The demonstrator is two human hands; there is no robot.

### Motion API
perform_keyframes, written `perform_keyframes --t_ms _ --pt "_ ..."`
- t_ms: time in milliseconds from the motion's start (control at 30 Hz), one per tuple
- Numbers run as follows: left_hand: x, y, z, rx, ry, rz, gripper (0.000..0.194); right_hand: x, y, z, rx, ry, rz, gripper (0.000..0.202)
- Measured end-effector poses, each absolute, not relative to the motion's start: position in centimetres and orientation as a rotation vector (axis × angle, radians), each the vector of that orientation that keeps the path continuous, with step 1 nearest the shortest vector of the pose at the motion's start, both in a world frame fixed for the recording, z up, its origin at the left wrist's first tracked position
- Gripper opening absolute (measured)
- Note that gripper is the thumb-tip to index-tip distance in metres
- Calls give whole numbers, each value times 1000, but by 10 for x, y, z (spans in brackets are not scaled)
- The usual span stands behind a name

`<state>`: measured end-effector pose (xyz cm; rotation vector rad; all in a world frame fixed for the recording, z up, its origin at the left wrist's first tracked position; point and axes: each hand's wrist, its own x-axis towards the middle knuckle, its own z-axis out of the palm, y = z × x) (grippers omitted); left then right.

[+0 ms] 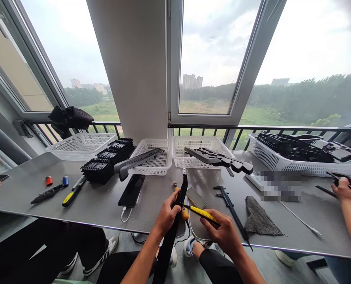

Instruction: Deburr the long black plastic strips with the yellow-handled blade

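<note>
- Head view, left hand: fingers closed round a long, narrow black plastic bar, which slants from the person's lap up over the table edge.
- Right hand: gripping a slim yellow-and-black ribbed-handled tool, its thin tip at the bar, beside the left thumb.
- Orange-yellow rounded tool with a dark cable: on the grey smooth-topped table, partly hidden behind the bar.
- Flat grey rectangular slab: just right of the bar.
- Black smartphone with a white cable: left of the left hand.
- Black sliding caliper and crumpled dark-grey cloth: right of the right hand, near each other.
- White perforated plastic basket, centre left: long dark curved parts resting across its rim.
- White slatted plastic basket, centre right: more dark lobed parts overhanging its front.
- Stacked black lattice-like plastic pieces: left of the baskets.
- Co-worker's hand, right edge: holding a black part.
</note>
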<state>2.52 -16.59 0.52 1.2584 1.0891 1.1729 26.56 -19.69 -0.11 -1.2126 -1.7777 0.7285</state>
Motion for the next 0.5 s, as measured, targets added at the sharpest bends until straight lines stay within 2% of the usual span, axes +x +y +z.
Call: perform_keyframes --t_ms 500 --pt "24 -164 2 1271 1075 1186 74 263 -196 2 -1299 -1744 717 29"
